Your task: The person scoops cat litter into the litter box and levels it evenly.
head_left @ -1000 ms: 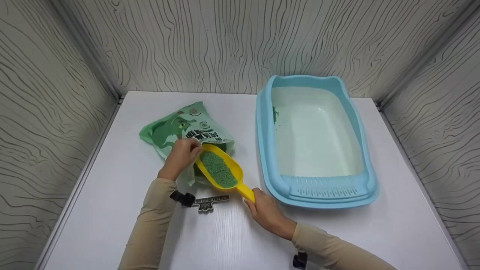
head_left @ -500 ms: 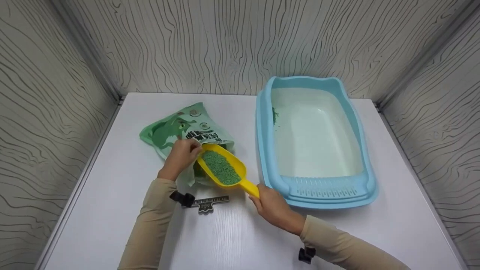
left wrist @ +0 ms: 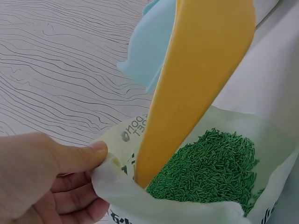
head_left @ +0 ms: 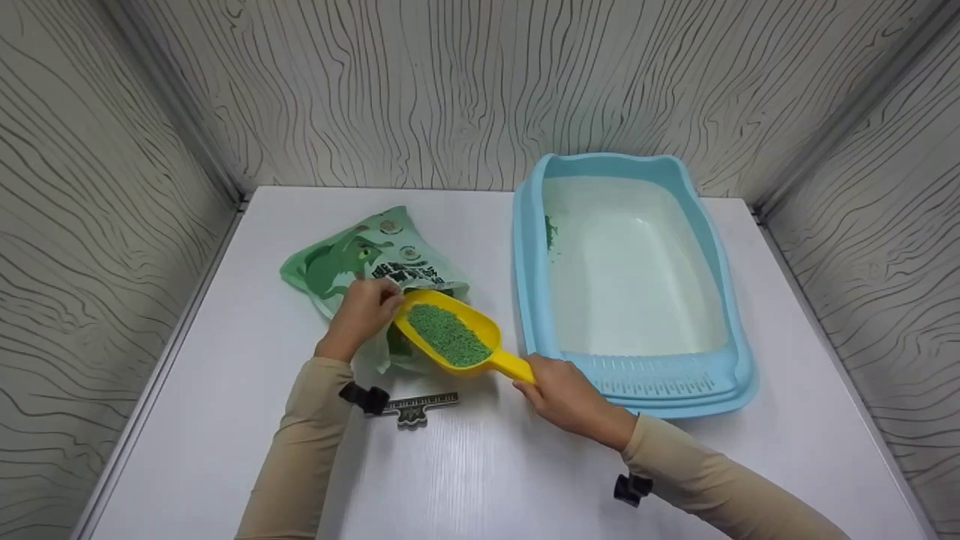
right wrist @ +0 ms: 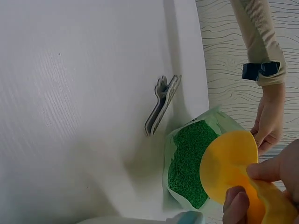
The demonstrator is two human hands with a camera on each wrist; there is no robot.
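Observation:
My right hand (head_left: 574, 397) grips the handle of a yellow scoop (head_left: 486, 330) filled with green pellet litter (head_left: 450, 335). The scoop hangs over the open mouth of a green litter bag (head_left: 352, 251), its front end close to my left fingers. My left hand (head_left: 365, 309) pinches the edge of the bag's mouth between thumb and fingers. In the left wrist view, more green pellets (left wrist: 205, 168) lie inside the bag below the scoop (left wrist: 196, 84). Seen from the right wrist, the scoop's yellow underside (right wrist: 229, 163) overlaps part of the bag's opening.
A light blue litter box (head_left: 529, 300) stands on the right of the white table (head_left: 480, 480), with a small patch of green pellets (head_left: 551, 232) along its left inner side. A dark flat clip (head_left: 414, 410) lies in front of the bag. Wood-patterned panels (head_left: 450, 90) enclose the table.
My right hand has moved right and slightly away from me, drawing the loaded scoop outward from the bag. My left hand keeps its pinch on the bag's edge.

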